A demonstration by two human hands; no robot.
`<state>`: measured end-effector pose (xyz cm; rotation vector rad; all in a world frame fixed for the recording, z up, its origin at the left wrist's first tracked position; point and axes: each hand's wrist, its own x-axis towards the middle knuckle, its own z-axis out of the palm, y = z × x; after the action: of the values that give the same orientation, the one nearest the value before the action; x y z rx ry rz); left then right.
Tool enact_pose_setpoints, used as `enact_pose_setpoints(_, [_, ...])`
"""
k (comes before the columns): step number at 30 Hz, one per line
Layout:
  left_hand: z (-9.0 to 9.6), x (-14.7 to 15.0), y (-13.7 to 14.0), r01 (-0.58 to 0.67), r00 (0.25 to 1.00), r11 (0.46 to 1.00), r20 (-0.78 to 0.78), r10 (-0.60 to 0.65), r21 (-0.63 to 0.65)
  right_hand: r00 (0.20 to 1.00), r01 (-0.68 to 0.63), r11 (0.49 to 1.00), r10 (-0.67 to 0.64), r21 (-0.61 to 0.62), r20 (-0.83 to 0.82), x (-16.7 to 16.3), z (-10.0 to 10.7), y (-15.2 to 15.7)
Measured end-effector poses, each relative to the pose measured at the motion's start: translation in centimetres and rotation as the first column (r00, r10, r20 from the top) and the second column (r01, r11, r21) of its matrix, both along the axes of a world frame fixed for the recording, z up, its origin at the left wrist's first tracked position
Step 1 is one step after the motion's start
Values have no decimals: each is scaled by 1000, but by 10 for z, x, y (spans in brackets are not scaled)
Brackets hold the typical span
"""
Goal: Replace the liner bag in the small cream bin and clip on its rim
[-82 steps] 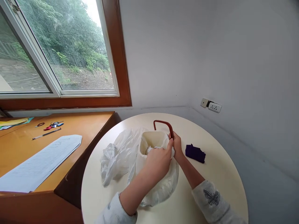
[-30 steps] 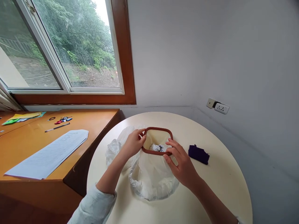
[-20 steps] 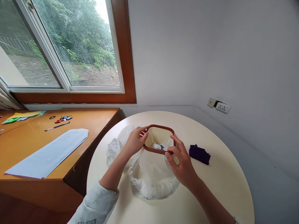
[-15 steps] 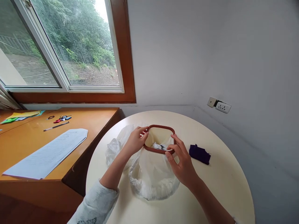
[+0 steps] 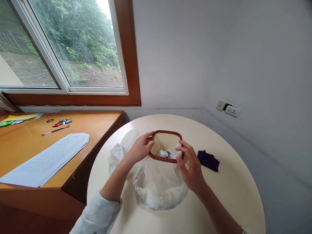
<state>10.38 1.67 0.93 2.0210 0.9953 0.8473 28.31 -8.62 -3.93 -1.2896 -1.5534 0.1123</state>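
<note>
A small trash can with a reddish-brown rim ring [image 5: 162,158] stands on the round table, lined with a translucent plastic bag [image 5: 158,198]. The bag hangs out over the rim and spreads in front and to the left. Inside lies some crumpled white paper [image 5: 163,153]. At the rim's left side, my left hand [image 5: 140,148] is closed around the ring, thumb over the top edge. My right hand [image 5: 192,167] holds the right front corner of the ring, its thumb at the front and its fingers curved along the right side.
To the right on the cream round table [image 5: 231,195] lies a dark purple cloth [image 5: 208,161]. A wooden desk [image 5: 102,122] on the left holds sheets of paper [image 5: 51,159], a pen [image 5: 55,130], keys [image 5: 63,122] and coloured papers [image 5: 20,117]. Behind are a window and wall sockets [image 5: 233,110].
My right hand has shifted slightly to the right along the rim, its thumb now higher on the front corner. The left hand keeps its place. The view has moved a little.
</note>
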Motion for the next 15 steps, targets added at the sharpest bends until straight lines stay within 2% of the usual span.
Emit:
enact_pose_setpoints(4, [0,1,-5,-31,999,999,-9,30,-33,996,-5,1000,5,-2,-83,3,-2,7])
enact_pose_setpoints(8, [2,7,-12,-105,993,994,-47,106,28,983,-39,999,34,-20,-182,3,-7,14])
enact_pose_setpoints(15, [-6,13,-18,-130,991,991,33,128,36,941,-19,992,61,126,-333,-5,-15,17])
